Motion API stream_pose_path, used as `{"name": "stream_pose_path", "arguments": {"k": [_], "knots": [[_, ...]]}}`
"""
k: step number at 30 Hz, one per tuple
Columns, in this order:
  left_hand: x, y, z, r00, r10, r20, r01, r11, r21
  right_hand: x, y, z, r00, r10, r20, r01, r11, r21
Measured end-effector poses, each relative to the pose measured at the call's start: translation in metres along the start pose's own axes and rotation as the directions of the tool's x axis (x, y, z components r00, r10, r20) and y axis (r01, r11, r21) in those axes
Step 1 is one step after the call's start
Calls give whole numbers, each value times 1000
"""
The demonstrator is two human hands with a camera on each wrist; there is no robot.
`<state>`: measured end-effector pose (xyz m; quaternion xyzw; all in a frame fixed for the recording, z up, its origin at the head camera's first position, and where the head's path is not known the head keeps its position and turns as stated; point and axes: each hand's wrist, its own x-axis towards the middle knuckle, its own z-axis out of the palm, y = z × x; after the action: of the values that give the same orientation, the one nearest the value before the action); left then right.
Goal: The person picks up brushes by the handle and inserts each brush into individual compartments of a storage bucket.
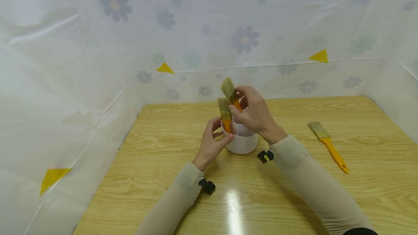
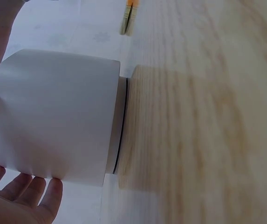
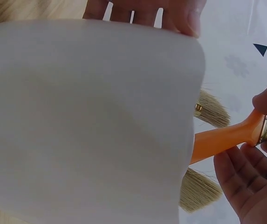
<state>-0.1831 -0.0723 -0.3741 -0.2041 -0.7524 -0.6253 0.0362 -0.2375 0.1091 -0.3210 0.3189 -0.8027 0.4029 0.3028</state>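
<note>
A white round holder [image 1: 242,145] with inner dividers stands upright on the table. My left hand [image 1: 212,146] grips its left side, thumb near the rim and fingers [image 2: 51,198] along the wall. My right hand [image 1: 256,111] pinches a paintbrush [image 1: 230,90] near its metal band, bristles upward. In the right wrist view its orange handle [image 3: 219,140] passes behind the holder's rim, where its end is hidden. Another paintbrush [image 1: 224,113] stands bristles up in the left part of the holder. Two more bristle heads, upper [image 3: 212,109] and lower [image 3: 199,189], show beyond the rim there.
A loose paintbrush [image 1: 330,148] with an orange handle lies to the right on the wood-grain table [image 1: 156,144]. White flowered sheeting [image 1: 202,39] rises behind the table and along the sides, with yellow tape pieces [image 1: 165,68] on it.
</note>
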Motion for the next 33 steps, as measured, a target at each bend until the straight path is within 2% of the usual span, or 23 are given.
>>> {"name": "stream_pose_path", "arguments": {"k": [17,33], "knots": [[0,-1,-1,1000,5,8,-5,1000,-4,-5,4,4,998,47,30,-48,998,43],[0,-1,0,1000,7,5,-7,1000,-7,-10,6,4,997,62,44,-63,998,25]]}}
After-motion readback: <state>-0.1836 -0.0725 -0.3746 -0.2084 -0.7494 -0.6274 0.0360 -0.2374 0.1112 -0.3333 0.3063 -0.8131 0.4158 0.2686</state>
